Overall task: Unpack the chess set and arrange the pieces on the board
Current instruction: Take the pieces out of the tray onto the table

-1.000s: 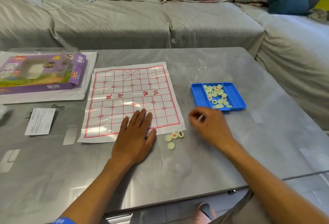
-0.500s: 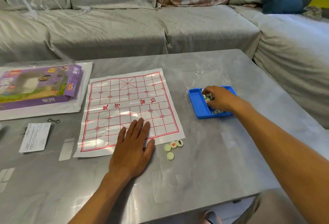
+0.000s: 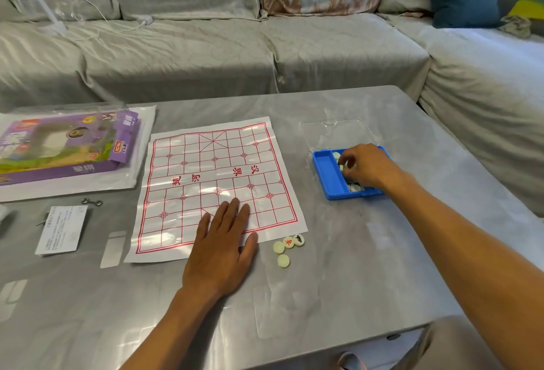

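A white paper chess board [image 3: 215, 175] with a red grid lies flat on the grey table. My left hand [image 3: 220, 249] rests palm down on its near edge, fingers spread, holding nothing. Several cream round pieces [image 3: 287, 247] sit on the table just right of that hand, off the board. A blue tray [image 3: 328, 175] stands to the right of the board with more pieces in it. My right hand [image 3: 365, 166] reaches into the tray, fingers curled down among the pieces; whether it grips one is hidden.
The tray's clear lid [image 3: 335, 134] lies behind the tray. A purple game box [image 3: 67, 146] on a white plastic bag sits at the back left. A white card [image 3: 61, 230] and a small metal clasp [image 3: 91, 202] lie near the left. A grey sofa [image 3: 206, 55] runs behind the table.
My right hand went from near the loose pieces at the board's corner to the blue tray and now digs among the pieces. The left hand stayed on the board.
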Tool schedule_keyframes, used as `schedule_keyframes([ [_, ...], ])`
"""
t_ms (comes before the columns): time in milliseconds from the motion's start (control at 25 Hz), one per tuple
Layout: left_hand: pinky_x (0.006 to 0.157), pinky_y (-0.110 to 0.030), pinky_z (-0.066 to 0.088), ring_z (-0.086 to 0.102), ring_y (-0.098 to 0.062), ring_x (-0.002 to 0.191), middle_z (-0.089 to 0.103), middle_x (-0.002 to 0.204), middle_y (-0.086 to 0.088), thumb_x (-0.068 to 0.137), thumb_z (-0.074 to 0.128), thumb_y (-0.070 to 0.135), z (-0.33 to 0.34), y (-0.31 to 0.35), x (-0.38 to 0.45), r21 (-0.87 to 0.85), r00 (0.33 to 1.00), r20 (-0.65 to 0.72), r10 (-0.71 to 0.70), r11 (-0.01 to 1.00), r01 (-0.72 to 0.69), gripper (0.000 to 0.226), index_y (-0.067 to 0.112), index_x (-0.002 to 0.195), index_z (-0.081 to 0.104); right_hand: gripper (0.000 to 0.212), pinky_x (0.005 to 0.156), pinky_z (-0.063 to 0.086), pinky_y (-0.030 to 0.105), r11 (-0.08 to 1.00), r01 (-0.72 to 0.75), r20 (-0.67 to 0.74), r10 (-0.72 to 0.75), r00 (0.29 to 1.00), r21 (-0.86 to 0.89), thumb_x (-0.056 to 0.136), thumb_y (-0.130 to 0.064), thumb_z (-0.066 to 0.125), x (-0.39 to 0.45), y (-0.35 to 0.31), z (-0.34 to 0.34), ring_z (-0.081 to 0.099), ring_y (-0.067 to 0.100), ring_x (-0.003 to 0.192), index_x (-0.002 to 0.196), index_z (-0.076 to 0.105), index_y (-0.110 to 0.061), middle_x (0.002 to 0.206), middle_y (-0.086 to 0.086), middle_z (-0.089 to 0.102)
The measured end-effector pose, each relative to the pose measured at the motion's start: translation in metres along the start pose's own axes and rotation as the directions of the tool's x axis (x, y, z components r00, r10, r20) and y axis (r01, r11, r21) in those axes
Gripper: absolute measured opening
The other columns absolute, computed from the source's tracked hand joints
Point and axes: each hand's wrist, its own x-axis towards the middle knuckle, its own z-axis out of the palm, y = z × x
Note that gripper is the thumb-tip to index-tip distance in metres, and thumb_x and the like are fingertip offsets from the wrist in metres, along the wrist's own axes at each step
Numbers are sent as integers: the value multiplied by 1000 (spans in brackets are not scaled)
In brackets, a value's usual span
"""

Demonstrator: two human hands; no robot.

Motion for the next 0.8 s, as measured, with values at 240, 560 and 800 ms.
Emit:
schedule_keyframes([
  [240,116,-35,-11,-14,-10,145,-17,154,14,76,-18,74,1,-1,0,0,1000,0,-3,1000,3,85,37,151,-2,12,68,55,26,947,-139,-114,178,977,288,79,-10,74,-1,10,6,64,10,75,86,73,-19,93,2,71],
  [560,120,-38,-7,-15,-11,145,-17,157,12,77,-16,70,-1,0,-1,33,1000,27,-9,999,8,82,36,151,-5,13,59,56,19,780,13,-70,40,997,626,78,-7,74,-68,-47,-9,69,14,64,88,71,-16,80,-4,70],
  [800,119,-37,-8,-13,-13,146,-14,159,10,76,-16,70,-3,2,-1,46,1000,27,-6,999,5,84,35,151,-3,18,68,46,12,939,127,277,-221,935,320,81,-33,73,-135,-85,37,59,4,81,98,68,-29,97,-13,65],
])
